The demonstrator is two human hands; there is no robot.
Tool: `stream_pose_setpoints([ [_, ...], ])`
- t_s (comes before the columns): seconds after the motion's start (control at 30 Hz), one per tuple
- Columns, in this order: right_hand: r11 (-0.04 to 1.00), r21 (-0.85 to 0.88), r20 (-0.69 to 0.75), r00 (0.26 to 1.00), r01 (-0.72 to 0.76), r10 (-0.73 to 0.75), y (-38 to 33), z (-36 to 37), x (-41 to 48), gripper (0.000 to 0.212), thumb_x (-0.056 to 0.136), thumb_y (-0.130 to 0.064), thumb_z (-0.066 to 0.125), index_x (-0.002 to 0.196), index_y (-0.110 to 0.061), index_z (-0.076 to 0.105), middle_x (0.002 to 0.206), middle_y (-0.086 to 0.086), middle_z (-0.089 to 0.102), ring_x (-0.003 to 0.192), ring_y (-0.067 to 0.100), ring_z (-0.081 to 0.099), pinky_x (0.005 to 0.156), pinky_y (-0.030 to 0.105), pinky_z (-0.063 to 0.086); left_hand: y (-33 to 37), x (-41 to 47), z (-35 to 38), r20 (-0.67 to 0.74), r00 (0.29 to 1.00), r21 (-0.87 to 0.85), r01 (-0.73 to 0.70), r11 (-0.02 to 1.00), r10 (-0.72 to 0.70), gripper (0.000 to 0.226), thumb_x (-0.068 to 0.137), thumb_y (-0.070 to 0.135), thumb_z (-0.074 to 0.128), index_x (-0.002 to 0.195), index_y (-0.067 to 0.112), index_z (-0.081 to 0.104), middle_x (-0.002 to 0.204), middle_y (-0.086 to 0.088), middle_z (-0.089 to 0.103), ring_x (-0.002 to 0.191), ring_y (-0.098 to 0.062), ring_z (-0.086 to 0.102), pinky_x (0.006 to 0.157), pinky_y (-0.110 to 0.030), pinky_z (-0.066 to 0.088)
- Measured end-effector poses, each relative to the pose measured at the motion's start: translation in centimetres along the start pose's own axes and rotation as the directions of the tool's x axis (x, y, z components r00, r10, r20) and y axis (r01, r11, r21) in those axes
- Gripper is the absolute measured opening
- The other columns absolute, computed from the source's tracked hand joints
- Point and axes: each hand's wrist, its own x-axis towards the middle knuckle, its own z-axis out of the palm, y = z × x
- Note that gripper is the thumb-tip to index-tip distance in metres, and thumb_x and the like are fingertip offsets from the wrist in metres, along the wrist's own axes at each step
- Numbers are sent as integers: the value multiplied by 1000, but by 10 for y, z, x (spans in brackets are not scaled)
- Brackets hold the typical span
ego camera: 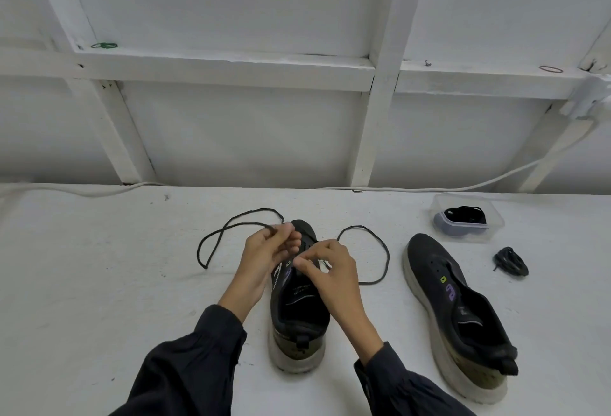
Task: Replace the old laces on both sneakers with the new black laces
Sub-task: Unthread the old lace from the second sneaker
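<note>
A black sneaker (299, 309) with a pale sole stands on the white table in front of me, toe pointing away. A black lace (216, 237) runs through its front eyelets and loops out to the left and the right (380, 250). My left hand (264, 257) pinches the left strand over the toe. My right hand (330, 266) pinches the lace at the eyelets. A second black sneaker (453, 313) without a lace lies to the right. A bundled black lace (510, 262) rests beyond it.
A clear plastic box (468, 217) holding a black lace stands at the back right of the table. A white cable (429, 188) runs along the table's far edge, below a white framed wall (231, 137).
</note>
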Motion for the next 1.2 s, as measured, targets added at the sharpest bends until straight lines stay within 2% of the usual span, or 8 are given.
stream_pose_setpoints([
  [0.17, 999, -39, 132, 991, 17, -11, -7, -10, 0, 4, 74, -29, 82, 74, -29, 78, 95, -9, 54, 98, 2, 48, 79, 9, 37, 42, -11, 17, 153, 988, -196, 67, 978, -37, 23, 100, 16, 48, 91, 2, 64, 78, -9, 71, 69, -15, 69, 64, -22, 58],
  [0.37, 996, -84, 54, 998, 27, -22, -21, -23, 34, 15, 68, -50, 59, 63, -36, 57, 84, -14, 50, 90, 17, 53, 78, 32, 44, 55, -38, 33, 452, 867, 65, 204, 977, -210, 32, 92, 26, 53, 92, -2, 69, 85, -19, 72, 71, -20, 72, 65, -25, 59],
  [0.53, 994, -59, -48, 994, 97, -100, -35, -43, 55, 5, 76, -27, 81, 74, -25, 77, 91, -7, 56, 98, 6, 51, 85, 25, 40, 44, -41, 31, 439, 833, 201, 274, 940, -337, 43, 99, 32, 45, 104, -4, 67, 100, -25, 71, 91, -29, 72, 78, -30, 59],
  [0.77, 967, -72, -77, 965, 246, -251, -44, -42, 26, 11, 72, -33, 75, 73, -22, 76, 91, -16, 55, 98, 9, 52, 86, 29, 42, 43, -37, 30, 425, 852, -11, 342, 940, -305, 49, 103, 39, 36, 124, 6, 63, 119, -24, 66, 106, -31, 68, 89, -37, 57],
  [0.93, 896, -192, 40, 915, 400, -400, -34, -42, 10, 17, 74, -42, 68, 78, -27, 77, 101, -17, 59, 99, 4, 50, 90, 29, 37, 40, -37, 33, 440, 857, 22, 290, 957, -269, 45, 96, 34, 46, 119, -1, 62, 113, -21, 68, 104, -28, 68, 87, -33, 58],
  [1.03, 959, 41, 85, 955, 280, -282, -41, -59, 20, 20, 77, -45, 67, 76, -27, 76, 98, -15, 64, 101, 7, 56, 91, 21, 39, 38, -37, 33, 454, 857, 27, 262, 965, -245, 38, 101, 25, 43, 115, -2, 65, 114, -24, 68, 105, -31, 68, 87, -33, 58],
  [1.13, 964, 102, 155, 953, 247, -261, -41, -74, 42, 17, 86, -22, 64, 98, -27, 74, 105, -10, 67, 102, 9, 60, 88, 13, 40, 37, -39, 34, 499, 823, 96, 259, 961, -272, 40, 104, 24, 38, 116, -6, 62, 114, -27, 67, 107, -35, 67, 88, -33, 57],
  [1.2, 971, -5, 385, 896, 241, -220, -36, -78, 55, 35, 88, -9, 62, 109, -35, 70, 117, -15, 64, 109, 3, 57, 89, 12, 40, 36, -41, 36, 522, 803, 136, 253, 958, -287, 41, 104, 24, 37, 115, -7, 62, 112, -27, 68, 106, -34, 68, 87, -31, 57],
])
